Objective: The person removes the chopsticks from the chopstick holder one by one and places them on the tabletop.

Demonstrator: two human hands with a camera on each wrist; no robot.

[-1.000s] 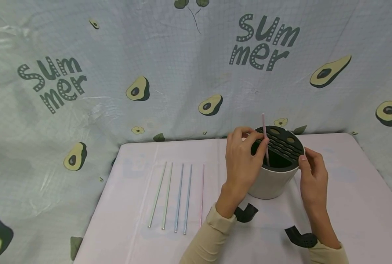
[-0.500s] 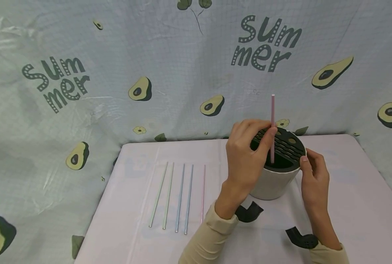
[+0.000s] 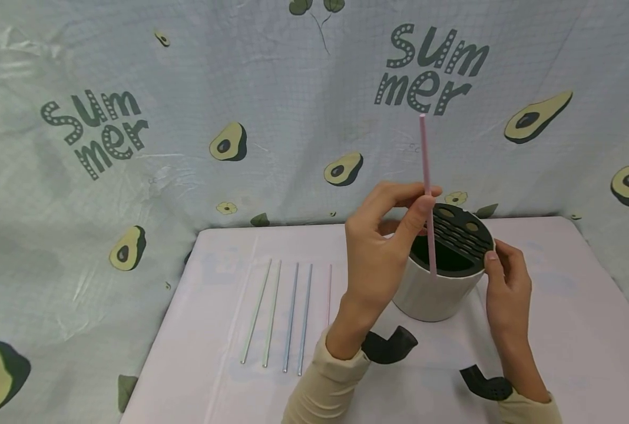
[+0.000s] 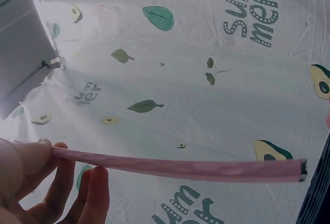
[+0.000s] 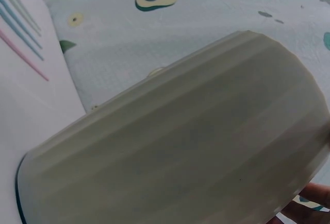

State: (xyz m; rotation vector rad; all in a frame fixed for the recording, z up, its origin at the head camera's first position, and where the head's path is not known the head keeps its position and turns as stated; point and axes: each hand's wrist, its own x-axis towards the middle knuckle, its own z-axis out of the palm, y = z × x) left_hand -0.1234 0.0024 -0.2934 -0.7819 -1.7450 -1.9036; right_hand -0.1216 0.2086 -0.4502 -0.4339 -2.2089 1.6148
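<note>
My left hand (image 3: 378,238) pinches a thin pink straw (image 3: 425,153) between thumb and fingertips, nearly upright. Its lower end overlaps the front rim of a utensil holder (image 3: 431,297), white and round with a black slotted top. From the left wrist, the straw (image 4: 206,168) stretches away past the fingers to a squared end. The right hand (image 3: 507,288) grips the holder's right side at the rim, thumb on the front edge. In the right wrist view the holder's ribbed wall (image 5: 180,141) fills most of the picture, with fingertips (image 5: 314,195) at the lower right.
On the pink-white table (image 3: 224,330), to the left, two green straws (image 3: 264,315), two blue straws (image 3: 290,318) and a pink straw (image 3: 329,294) lie side by side. The left forearm partly covers the pink one. A printed sheet (image 3: 272,88) hangs behind the table.
My left hand has raised the pink straw from the holder's front compartment and shifted left, so more of it shows above the fingers. The right hand stays on the holder.
</note>
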